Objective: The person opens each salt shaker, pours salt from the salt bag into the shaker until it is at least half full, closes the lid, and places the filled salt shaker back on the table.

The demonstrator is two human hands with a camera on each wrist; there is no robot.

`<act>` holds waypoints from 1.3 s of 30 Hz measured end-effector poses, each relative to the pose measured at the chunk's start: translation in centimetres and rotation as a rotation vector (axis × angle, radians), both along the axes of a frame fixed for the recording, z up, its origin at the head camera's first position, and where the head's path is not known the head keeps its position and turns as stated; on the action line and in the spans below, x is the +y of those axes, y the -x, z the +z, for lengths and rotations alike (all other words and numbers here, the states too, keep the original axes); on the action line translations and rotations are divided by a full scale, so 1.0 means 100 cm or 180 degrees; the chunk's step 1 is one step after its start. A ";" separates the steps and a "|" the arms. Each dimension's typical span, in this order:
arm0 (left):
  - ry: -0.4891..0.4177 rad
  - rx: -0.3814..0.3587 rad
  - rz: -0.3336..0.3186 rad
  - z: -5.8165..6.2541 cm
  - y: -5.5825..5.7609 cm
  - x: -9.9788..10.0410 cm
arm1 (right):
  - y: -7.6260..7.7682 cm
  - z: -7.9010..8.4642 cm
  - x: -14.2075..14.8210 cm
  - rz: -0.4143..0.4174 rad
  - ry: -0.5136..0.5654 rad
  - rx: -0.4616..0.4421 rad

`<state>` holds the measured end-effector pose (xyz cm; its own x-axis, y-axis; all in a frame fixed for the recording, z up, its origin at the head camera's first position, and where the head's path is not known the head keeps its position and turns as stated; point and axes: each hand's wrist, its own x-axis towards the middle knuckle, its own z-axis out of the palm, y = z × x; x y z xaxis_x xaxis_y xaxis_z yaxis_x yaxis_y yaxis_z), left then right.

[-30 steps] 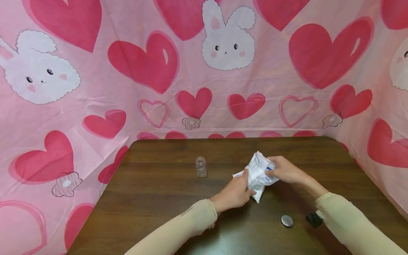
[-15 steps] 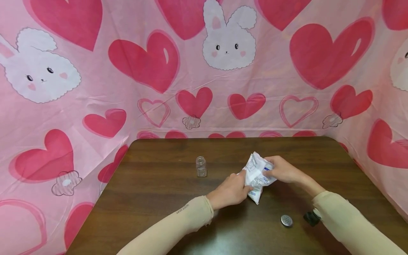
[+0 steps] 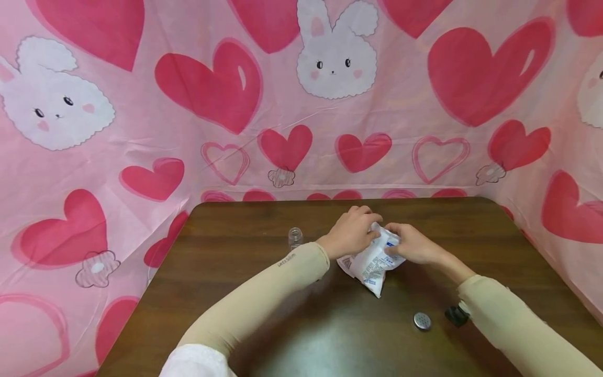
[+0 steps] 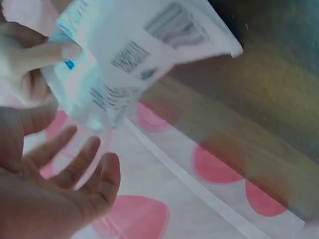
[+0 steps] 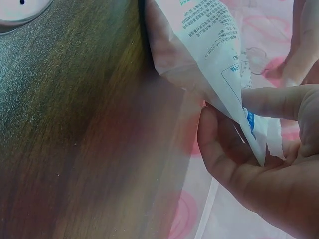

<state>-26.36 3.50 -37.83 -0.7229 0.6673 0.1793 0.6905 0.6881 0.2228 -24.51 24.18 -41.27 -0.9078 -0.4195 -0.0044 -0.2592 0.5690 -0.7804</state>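
Observation:
A white plastic bag (image 3: 372, 264) with printed text and a barcode is held over the table, sloping down toward the front. My right hand (image 3: 414, 243) grips its upper right edge; the right wrist view shows the thumb and fingers (image 5: 214, 144) pinching the film. My left hand (image 3: 353, 233) is at the bag's upper left end. In the left wrist view its fingers (image 4: 107, 179) are loosely bent with nothing between them; whether the thumb touches the bag I cannot tell. A small clear glass jar (image 3: 295, 236) stands left of the hands, its lower part hidden by my left sleeve.
A round metal shaker lid (image 3: 422, 321) with holes lies on the dark wooden table (image 3: 226, 230), near my right forearm. A black device (image 3: 457, 315) is at my right wrist. Pink cloth (image 3: 400, 115) with hearts and rabbits surrounds the table's back and sides.
My left hand has released the bag's lower left side and moved up to its top end. The right hand still holds the bag. My left sleeve now covers part of the jar.

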 end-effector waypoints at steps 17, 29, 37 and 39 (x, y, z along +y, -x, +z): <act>0.0292 -0.0309 -0.0288 -0.002 0.035 0.017 | -0.011 0.006 0.009 -0.0395 -0.0037 -0.0124; 0.0137 -0.0371 -0.0373 0.000 0.038 0.014 | -0.038 -0.003 0.019 -0.0095 0.0221 -0.0775; 0.0083 -0.0401 -0.0396 0.001 0.036 0.012 | -0.045 -0.013 0.017 -0.0180 0.0313 -0.0815; 0.0052 -0.0397 -0.0425 0.001 0.036 0.011 | -0.049 -0.017 0.016 -0.0106 0.0268 -0.0830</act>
